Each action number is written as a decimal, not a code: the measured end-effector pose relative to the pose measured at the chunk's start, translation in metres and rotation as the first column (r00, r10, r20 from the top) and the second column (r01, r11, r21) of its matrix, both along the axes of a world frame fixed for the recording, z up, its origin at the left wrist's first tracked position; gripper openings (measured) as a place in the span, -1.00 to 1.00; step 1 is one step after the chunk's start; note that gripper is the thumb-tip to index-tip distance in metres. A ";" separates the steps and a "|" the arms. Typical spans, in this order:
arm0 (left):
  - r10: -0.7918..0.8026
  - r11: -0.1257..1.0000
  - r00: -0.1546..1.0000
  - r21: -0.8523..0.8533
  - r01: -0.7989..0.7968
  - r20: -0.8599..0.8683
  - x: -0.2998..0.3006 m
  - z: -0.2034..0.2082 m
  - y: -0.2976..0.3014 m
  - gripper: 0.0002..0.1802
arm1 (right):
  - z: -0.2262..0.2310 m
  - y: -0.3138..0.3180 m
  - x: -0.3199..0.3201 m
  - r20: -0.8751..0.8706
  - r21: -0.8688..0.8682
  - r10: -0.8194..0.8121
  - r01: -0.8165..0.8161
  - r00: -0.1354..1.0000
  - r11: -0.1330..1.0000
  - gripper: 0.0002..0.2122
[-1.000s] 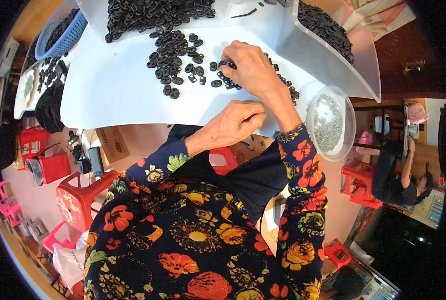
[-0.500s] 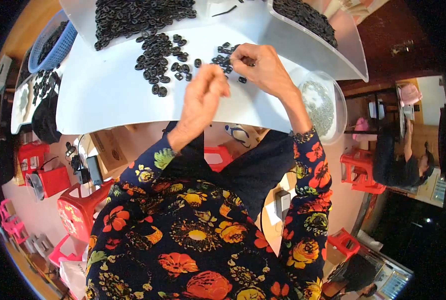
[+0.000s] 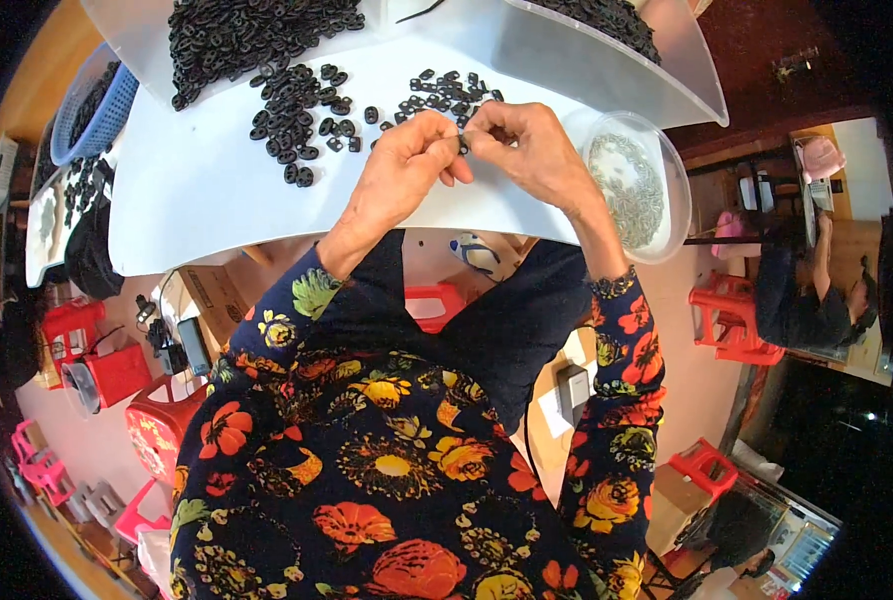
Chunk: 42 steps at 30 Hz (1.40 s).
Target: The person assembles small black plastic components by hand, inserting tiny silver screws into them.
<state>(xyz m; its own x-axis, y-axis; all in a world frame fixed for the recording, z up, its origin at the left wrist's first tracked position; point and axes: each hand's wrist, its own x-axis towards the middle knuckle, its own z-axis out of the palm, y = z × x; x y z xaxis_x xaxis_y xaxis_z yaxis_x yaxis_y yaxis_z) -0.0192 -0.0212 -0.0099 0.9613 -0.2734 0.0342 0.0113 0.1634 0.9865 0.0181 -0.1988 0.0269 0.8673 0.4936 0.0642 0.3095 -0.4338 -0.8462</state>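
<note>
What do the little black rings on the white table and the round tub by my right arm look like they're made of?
Black rings: likely rubber or matte plastic, since they look dull, uniformly dark and without glints. Round tub: clear thin plastic, as its greyish contents show through the wall. White table: smooth, slightly glossy sheet, probably plastic or laminate.

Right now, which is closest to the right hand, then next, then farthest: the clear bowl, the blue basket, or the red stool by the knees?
From the right hand:
1. Clear bowl, just to its right, by the wrist.
2. Red stool, lower, under the table edge.
3. Blue basket, far left.
</note>
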 end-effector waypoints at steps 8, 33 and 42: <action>0.077 0.996 0.995 -0.052 -0.074 0.063 -0.002 0.000 -0.024 -0.90 | -0.013 -0.007 -0.015 -0.061 0.242 -0.174 0.184 0.983 0.953 -0.86; -0.045 0.986 0.998 0.160 0.051 -0.041 -0.022 0.006 -0.034 -0.86 | -0.003 -0.150 -0.013 0.473 -0.272 -0.347 0.509 0.810 0.817 -0.86; -0.044 0.991 0.998 0.128 0.048 -0.038 -0.025 0.003 -0.034 -0.89 | 0.021 -0.171 -0.018 0.347 -0.264 -0.559 0.651 0.753 0.712 -0.88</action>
